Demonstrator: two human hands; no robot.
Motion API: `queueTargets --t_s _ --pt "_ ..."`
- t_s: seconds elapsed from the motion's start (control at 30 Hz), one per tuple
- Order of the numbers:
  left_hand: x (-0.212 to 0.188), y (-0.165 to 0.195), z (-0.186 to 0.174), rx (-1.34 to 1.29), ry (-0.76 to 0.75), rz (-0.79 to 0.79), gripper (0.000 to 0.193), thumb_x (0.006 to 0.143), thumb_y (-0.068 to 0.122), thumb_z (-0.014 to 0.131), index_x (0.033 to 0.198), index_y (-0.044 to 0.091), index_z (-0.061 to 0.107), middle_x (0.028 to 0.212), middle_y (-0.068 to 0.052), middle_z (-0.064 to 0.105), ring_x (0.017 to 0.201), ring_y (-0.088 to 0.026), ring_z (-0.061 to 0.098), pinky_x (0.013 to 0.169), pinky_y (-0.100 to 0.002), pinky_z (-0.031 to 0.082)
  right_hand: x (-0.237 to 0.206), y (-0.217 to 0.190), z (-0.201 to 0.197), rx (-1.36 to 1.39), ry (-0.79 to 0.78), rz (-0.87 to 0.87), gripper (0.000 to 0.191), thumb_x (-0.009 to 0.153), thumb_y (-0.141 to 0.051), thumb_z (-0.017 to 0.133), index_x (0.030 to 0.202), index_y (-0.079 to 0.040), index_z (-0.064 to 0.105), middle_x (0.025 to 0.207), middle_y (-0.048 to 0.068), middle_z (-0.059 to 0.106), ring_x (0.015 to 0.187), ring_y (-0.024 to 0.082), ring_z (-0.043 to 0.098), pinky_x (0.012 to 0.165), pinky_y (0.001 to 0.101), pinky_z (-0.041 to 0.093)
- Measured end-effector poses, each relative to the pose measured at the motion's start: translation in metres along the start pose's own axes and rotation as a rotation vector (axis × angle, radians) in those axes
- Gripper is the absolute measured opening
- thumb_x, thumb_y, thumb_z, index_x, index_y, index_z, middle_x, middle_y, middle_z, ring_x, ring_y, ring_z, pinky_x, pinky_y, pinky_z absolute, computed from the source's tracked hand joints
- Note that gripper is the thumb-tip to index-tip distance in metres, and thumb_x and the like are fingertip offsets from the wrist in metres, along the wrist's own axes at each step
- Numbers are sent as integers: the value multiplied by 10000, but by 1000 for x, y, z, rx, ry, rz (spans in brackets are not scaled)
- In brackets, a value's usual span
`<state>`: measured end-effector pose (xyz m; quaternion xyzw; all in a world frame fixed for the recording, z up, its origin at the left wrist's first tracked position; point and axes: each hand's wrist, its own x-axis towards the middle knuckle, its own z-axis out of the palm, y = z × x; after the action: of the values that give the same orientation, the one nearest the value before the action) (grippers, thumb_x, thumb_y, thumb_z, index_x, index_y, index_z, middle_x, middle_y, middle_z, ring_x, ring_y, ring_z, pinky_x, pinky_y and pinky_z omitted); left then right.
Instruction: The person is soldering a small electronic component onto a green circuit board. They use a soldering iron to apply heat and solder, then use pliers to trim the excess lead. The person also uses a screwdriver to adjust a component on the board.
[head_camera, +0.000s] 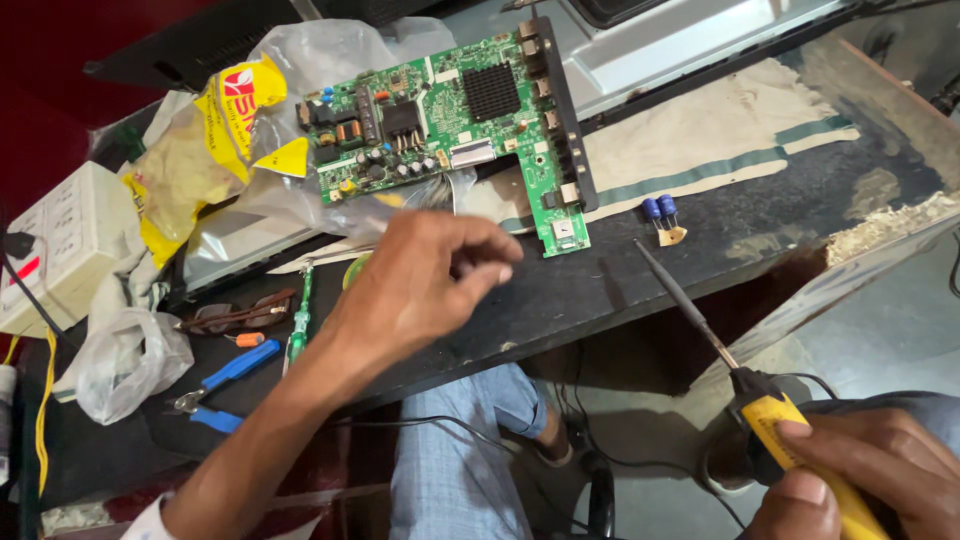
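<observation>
- Right hand (880, 470) grips a yellow soldering iron (745, 385), tip near two blue capacitors (660, 212).
- Left hand (420, 285) hovers below the green circuit board (450, 110), fingers curled.

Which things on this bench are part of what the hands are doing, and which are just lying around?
In use:
soldering iron in right hand
green circuit board near left hand
blue capacitors

Lying about:
blue-handled pliers
green screwdriver
plastic bags
white power strip

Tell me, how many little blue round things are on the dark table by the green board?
2. Both blue capacitors stand side by side on the dark table, right of the green circuit board.
</observation>
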<state>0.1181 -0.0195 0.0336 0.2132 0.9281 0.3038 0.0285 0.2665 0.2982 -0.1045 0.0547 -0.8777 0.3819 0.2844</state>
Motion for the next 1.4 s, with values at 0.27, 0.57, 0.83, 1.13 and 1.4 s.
queueTargets --t_s 0.27,0.57,0.83,1.13,1.4 --pt "-26 -5 1 -50 27 105 248 802 51 763 1049 45 762 983 -103 791 834 -200 779 704 -317 584 -4 7 -2 4 -37 -61 211 898 -184 631 1012 -31 720 838 133 719 769 203 731 760 367 588" --pt "-29 -9 5 29 50 209 205 799 38 744 1003 40 765 946 -120 767 858 -279 745 752 -365 583 -3 -6 -6 32 -26 -60 194 905 -141 614 994 7 703 819 149 706 754 219 720 744 375 585" --pt "-28 -4 11 136 74 256 199 849 62 723 1045 37 748 983 -129 759 920 -307 713 802 -399 555 -9 -14 -4 50 33 -14 170 898 -88 609 990 32 686 781 143 700 732 230 668 683 368 581" --pt "-14 0 27 -349 82 113 330 913 7 679 1243 17 681 971 -55 722 895 -146 707 809 -290 577 0 -20 -7 83 42 -43 154 890 -58 609 1002 29 669 788 164 698 714 227 691 735 396 591" --pt "12 -7 41 -950 62 65 313 937 -48 671 1244 -94 631 998 -136 709 904 -194 750 812 -323 654 12 -33 -14 108 38 -41 178 922 -71 630 1079 10 651 766 129 695 722 212 688 708 370 591"
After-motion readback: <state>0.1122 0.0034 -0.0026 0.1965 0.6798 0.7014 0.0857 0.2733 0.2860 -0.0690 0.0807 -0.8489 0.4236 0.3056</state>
